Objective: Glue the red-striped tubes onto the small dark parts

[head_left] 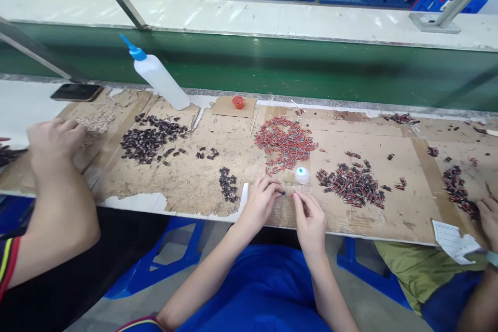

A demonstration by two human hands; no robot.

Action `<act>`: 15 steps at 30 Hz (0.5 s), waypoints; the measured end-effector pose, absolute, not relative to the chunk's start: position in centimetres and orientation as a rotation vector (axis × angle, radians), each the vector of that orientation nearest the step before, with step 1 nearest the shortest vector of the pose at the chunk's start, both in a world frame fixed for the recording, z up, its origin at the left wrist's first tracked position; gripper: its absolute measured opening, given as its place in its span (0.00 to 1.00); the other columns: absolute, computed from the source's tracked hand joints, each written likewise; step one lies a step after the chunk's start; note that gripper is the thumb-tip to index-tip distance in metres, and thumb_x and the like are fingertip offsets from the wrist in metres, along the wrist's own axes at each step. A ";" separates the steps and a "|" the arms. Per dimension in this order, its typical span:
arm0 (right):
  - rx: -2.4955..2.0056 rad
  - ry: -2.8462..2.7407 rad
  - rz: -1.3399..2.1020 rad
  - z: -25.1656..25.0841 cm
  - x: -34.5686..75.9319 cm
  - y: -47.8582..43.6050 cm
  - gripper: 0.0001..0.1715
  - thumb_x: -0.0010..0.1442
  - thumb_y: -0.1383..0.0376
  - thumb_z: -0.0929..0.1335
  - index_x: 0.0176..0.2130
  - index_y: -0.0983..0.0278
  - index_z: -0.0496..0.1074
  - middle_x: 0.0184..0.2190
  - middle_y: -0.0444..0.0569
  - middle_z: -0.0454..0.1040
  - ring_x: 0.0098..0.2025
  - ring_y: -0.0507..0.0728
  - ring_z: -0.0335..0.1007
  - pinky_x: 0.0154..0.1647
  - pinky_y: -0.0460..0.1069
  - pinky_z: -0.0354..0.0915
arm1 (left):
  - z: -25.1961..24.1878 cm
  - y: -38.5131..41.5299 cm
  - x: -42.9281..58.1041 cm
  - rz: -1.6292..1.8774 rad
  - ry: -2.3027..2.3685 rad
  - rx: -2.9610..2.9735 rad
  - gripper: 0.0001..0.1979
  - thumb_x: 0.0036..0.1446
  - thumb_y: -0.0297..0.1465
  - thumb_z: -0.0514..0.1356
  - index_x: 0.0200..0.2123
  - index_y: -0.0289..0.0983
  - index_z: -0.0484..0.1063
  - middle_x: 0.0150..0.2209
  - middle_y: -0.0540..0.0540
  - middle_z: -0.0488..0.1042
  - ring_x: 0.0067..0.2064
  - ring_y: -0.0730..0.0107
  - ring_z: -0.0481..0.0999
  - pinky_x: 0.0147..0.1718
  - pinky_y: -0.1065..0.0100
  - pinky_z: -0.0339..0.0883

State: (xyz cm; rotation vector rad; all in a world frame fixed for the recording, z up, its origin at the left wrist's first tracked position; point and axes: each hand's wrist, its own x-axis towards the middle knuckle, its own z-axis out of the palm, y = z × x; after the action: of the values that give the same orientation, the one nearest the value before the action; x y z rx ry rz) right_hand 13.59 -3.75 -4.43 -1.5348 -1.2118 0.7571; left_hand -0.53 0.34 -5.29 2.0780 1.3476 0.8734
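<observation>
At the near edge of the cardboard-covered bench, my left hand (261,198) is closed in a pinch on a small black part (282,193). Facing it, my right hand (310,215) pinches a tiny red piece (291,194), mostly hidden by the fingertips. Just beyond the hands stands a small white bottle with a blue tip (301,175). A heap of red pieces (286,140) lies behind it. To the right is a pile of red-and-black parts (353,185). Left of my hands sits a small cluster of black parts (228,184).
A larger black pile (150,137) lies left, near a tilted squeeze bottle (161,80). A red cap (238,102) rests on cardboard at the back. A phone (77,92) lies far left. Co-workers' hands, left (56,140) and right (489,215), flank me. A green wall (252,65) runs behind.
</observation>
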 end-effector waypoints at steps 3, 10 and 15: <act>-1.545 -1.195 0.778 -4.1 13.2 -3.7 0.14 0.62 0.58 0.65 0.36 0.63 0.77 0.37 0.53 0.77 0.40 0.58 0.75 0.40 0.52 0.72 | -4.9 0.3 -0.6 0.872 1.250 1.985 0.08 0.61 0.23 0.55 0.36 0.37 0.73 0.35 0.45 0.77 0.40 0.63 0.74 0.40 0.63 0.70; -1.557 -1.049 0.990 -4.3 12.8 -3.9 0.15 0.60 0.56 0.66 0.36 0.64 0.76 0.33 0.51 0.80 0.35 0.58 0.77 0.38 0.52 0.73 | -3.8 -0.5 -0.8 0.918 1.243 1.829 0.06 0.60 0.27 0.57 0.36 0.39 0.75 0.35 0.46 0.79 0.38 0.65 0.77 0.38 0.66 0.72; -1.539 -1.032 1.035 -4.0 12.3 -4.4 0.16 0.60 0.55 0.66 0.35 0.64 0.76 0.32 0.51 0.80 0.32 0.57 0.77 0.37 0.52 0.74 | -3.3 -0.8 -0.6 0.960 1.257 1.783 0.06 0.60 0.27 0.57 0.34 0.38 0.75 0.33 0.45 0.79 0.37 0.65 0.77 0.37 0.66 0.72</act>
State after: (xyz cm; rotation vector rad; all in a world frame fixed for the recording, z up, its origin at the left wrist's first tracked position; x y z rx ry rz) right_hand 12.27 -4.37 -4.01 -1.5392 -1.0319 1.0347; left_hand -0.55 -0.80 -3.34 1.7826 1.2567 0.9595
